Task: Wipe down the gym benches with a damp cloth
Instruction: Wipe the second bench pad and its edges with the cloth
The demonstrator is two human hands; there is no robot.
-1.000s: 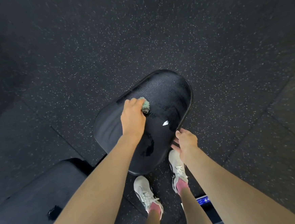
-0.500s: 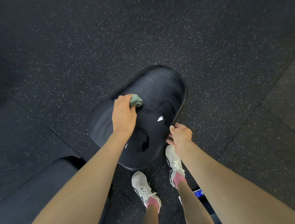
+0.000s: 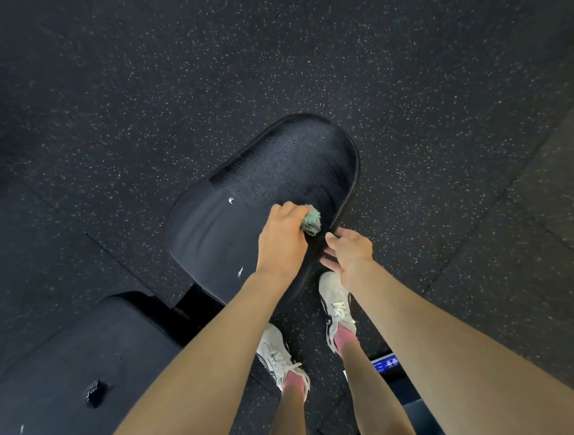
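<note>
On the black, rounded, padded vinyl counter (image 3: pixel 243 200), near its right edge, the left hand (image 3: pixel 280 242) curls its fingers tight round a balled-up fuzzy green cloth (image 3: pixel 311 223) pressed to the pad, while the right hand (image 3: pixel 348 253), fingers loose and apart, touches that same edge just beside the cloth.

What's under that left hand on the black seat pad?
A bunched green cloth, held by the left hand, pokes out past the fingers onto the seat pad. The hand covers the rest of the cloth and the pad beneath it.
</note>
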